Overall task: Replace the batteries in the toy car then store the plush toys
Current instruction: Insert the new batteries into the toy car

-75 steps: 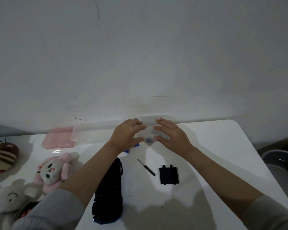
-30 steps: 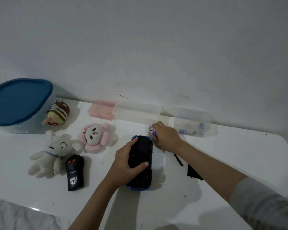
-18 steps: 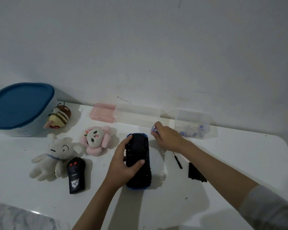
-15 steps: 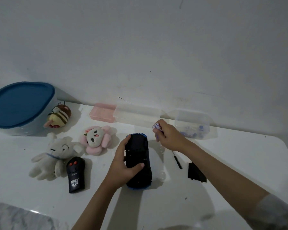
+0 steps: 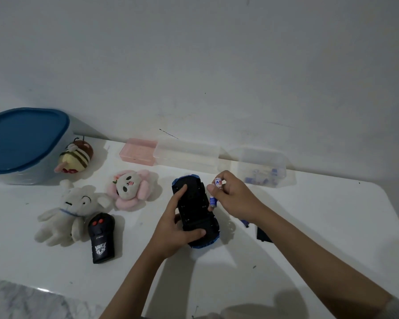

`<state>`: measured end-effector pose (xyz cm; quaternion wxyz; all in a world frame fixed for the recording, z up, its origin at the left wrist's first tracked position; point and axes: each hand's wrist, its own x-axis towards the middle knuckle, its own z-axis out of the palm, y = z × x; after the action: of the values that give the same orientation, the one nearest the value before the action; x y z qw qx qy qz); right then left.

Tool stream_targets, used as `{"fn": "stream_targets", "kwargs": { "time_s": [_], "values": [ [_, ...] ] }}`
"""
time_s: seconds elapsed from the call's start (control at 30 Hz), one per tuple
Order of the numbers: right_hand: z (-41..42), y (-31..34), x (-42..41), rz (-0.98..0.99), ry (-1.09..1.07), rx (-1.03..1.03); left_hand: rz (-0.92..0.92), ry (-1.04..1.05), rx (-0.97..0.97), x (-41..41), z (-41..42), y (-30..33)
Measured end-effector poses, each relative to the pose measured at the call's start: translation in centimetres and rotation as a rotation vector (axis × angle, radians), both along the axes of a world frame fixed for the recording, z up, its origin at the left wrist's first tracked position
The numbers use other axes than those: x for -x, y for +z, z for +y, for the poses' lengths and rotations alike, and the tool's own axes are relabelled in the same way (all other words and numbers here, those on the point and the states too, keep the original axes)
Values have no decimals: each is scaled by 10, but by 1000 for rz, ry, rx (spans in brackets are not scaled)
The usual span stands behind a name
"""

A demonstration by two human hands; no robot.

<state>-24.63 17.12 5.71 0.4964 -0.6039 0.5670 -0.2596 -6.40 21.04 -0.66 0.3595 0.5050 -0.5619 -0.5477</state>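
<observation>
While the left hand (image 5: 173, 229) grips the upturned black toy car (image 5: 195, 210), the right hand (image 5: 233, 196) pinches blue-and-white batteries (image 5: 215, 192).

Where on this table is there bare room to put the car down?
Free: the right side of the table, past the right hand and below the clear box; also the near strip in front of the remote. Crowded: the left, with three plush toys and the blue-lidded tub.

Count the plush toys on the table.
3: bee beside the blue-lidded tub, pink bunny left of the car, white dog beside the remote. None looks hidden.
</observation>
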Motion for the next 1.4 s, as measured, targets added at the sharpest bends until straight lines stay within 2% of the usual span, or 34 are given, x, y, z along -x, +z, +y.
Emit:
{"fn": "stream_targets", "kwargs": {
  "time_s": [0.2,0.37,0.47,0.67,0.97,1.17,1.4],
  "values": [
    [8,-2,-9,61,-52,43,17,13,33,6,-3,9],
    [6,4,-7,6,-79,124,61,42,31,11,-3,14],
    [3,7,-6,-24,-137,117,87,64,27,13,-5,17],
    [-2,1,-8,111,-266,168,128,140,20,18,-7,20],
    [-5,-8,-9,72,-395,253,125,150,38,23,-4,22],
    [-1,-9,-8,153,-355,295,131,157,62,25,-4,24],
    [6,-10,-4,177,-209,348,121,134,65,20,-4,21]
  ]
}}
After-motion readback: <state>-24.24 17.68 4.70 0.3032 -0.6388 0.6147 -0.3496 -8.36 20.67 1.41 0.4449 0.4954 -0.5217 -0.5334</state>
